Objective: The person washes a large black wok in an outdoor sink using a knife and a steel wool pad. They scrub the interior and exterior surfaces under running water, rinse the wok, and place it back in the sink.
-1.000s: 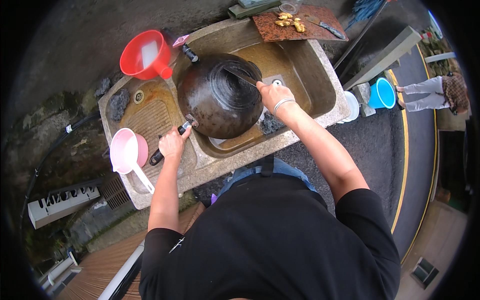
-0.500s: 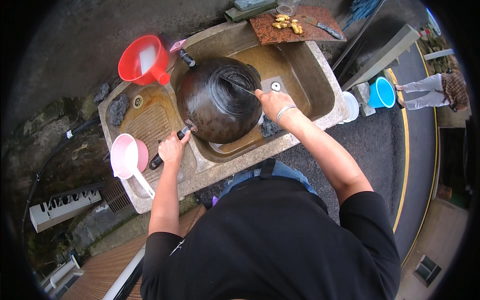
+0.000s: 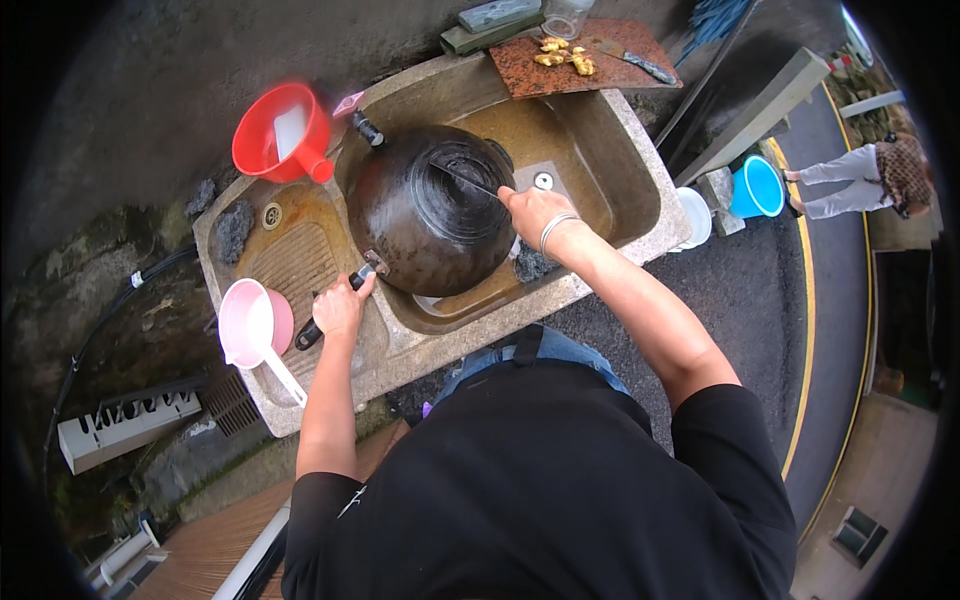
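Note:
A dark wok (image 3: 400, 215) rests upside down in the stone sink (image 3: 630, 180), its blackened round bottom facing up. Around its black handle (image 3: 308, 336) my left hand (image 3: 340, 308) is closed, at the wok's near left side. My right hand (image 3: 535, 212) is shut on a thin metal blade (image 3: 468, 181), a knife or scraper; its handle is hidden in my fist. The blade lies against the wok's bottom, where pale ring-shaped scrape marks show. Just below my right wrist, a dark scouring pad or clump (image 3: 532, 264) sits in the basin.
A red dipper (image 3: 255, 130) stands behind the ribbed drainboard (image 3: 295, 262), a pink dipper (image 3: 280, 318) at its left edge. A brown board (image 3: 510, 70) with ginger (image 3: 565, 58) and a knife (image 3: 650, 67) spans the far rim. Blue bucket (image 3: 758, 187) and another person (image 3: 860, 180) are right.
My right hand and the blade have shifted slightly left across the wok's bottom. My left hand keeps its grip on the handle. The whole view has shifted a little.

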Available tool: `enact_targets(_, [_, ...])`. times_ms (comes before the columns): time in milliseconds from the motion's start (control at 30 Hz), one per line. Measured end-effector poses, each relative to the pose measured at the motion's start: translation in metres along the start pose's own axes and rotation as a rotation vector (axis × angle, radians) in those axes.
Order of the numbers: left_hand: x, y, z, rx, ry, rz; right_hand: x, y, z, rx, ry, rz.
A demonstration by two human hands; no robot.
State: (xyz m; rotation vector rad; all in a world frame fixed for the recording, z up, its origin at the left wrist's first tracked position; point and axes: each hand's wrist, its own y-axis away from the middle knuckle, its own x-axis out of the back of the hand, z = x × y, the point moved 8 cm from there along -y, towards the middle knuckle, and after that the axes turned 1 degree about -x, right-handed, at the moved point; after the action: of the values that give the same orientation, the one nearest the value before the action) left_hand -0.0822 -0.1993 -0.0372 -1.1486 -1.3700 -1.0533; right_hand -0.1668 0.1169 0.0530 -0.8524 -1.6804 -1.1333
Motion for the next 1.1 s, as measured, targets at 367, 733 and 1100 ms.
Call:
enact_targets(367, [-0.001,-0.001,0.002,-0.03,-0.024,0.049,0.002,-0.005,0.016,-0.076,-0.03,-0.026])
enact_targets(733, [0.0,0.0,0.0,-0.023,-0.027,0.041,0.001,0.003,0.011,-0.08,0.02,-0.055])
enact_targets(1100, [-0.002,-0.001,0.002,-0.014,-0.022,0.005,-0.011,-0.003,0.029,-0.128,-0.062,-0.024])
